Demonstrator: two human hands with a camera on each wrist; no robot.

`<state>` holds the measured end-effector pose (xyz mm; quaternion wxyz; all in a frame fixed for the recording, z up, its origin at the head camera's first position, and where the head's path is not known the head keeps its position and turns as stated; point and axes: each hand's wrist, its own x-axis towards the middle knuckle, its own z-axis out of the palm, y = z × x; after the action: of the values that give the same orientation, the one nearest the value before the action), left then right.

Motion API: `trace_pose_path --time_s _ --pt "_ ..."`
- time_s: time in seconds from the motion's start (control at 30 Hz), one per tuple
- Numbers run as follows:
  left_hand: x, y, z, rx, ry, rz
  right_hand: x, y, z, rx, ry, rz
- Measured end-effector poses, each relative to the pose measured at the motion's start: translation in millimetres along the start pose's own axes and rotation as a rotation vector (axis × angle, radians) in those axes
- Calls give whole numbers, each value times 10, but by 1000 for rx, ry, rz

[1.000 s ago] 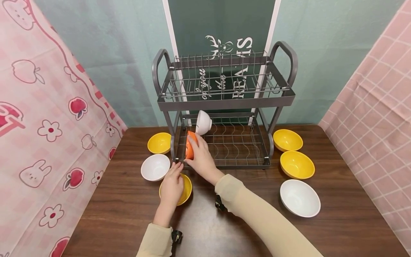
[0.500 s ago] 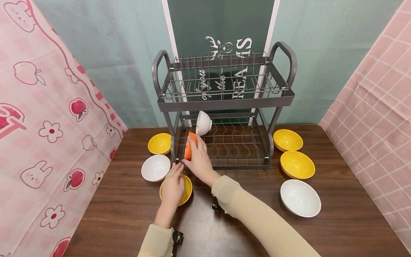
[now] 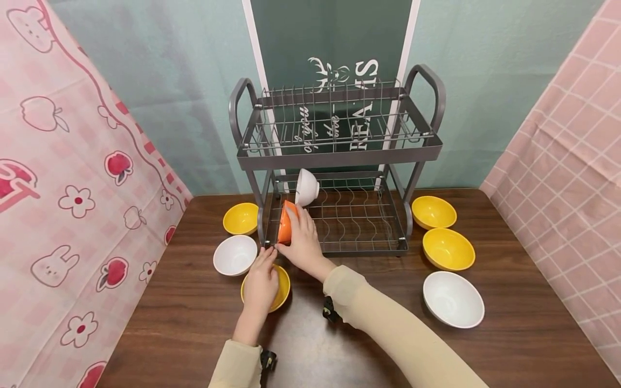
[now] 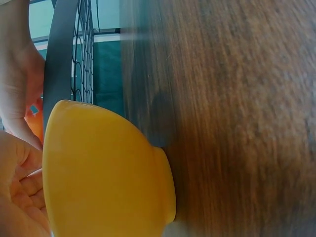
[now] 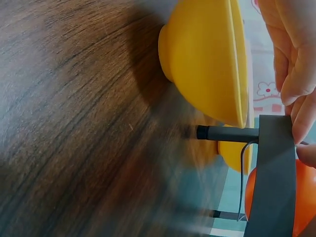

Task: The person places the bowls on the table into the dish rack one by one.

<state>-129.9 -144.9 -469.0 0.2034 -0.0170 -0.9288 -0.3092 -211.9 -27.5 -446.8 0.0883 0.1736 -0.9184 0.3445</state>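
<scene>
My right hand [image 3: 304,242] holds an orange bowl [image 3: 286,223], which stands on its side at the left front of the rack's lower tier. Behind it, a white bowl [image 3: 307,187] also stands tilted in the wires. My left hand [image 3: 261,280] reaches over a yellow bowl [image 3: 283,288], its fingertips at the front left corner of the grey dish rack [image 3: 359,252]. In the left wrist view, that yellow bowl [image 4: 103,168] sits upright on the table beside the palm. The right wrist view shows the orange bowl [image 5: 305,197] partly hidden behind the rack's front rail.
Left of the rack are a yellow bowl [image 3: 241,219] and a white bowl [image 3: 235,255]. To its right stand two yellow bowls [image 3: 434,212] and a larger white bowl [image 3: 453,299]. The upper wire tier [image 3: 339,156] overhangs the lower one.
The orange bowl has tipped slightly and shifted a little left and down with my right hand. My left hand stays almost in place at the rack's corner.
</scene>
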Motion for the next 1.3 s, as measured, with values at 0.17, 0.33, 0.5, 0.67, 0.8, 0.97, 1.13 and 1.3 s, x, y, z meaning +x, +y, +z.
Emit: trace_pose_path --time_s 0.17,0.33,0.5,0.67,0.8,0.97,1.13,1.3 --pt "-4 -1 -4 6 1 -3 -7 23 -32 -12 -12 -4" --pt "-2 4 -9 10 -8 -5 -26 51 -70 -38 11 -16" --pt "-4 6 -13 8 -11 -10 -78 69 -126 -48 7 -15" --pt "-8 -1 -6 3 -17 -11 -148 74 -197 -54 20 -15" --pt "-8 1 -7 8 -21 -18 -207 81 -258 -46 24 -9" --pt "-11 6 -8 13 -25 -31 -272 106 -339 -46 28 -1" --pt "-15 15 -9 3 -32 -27 -362 187 -419 -42 45 6" --pt "-17 22 -12 4 -16 -8 -478 298 -494 -52 47 28"
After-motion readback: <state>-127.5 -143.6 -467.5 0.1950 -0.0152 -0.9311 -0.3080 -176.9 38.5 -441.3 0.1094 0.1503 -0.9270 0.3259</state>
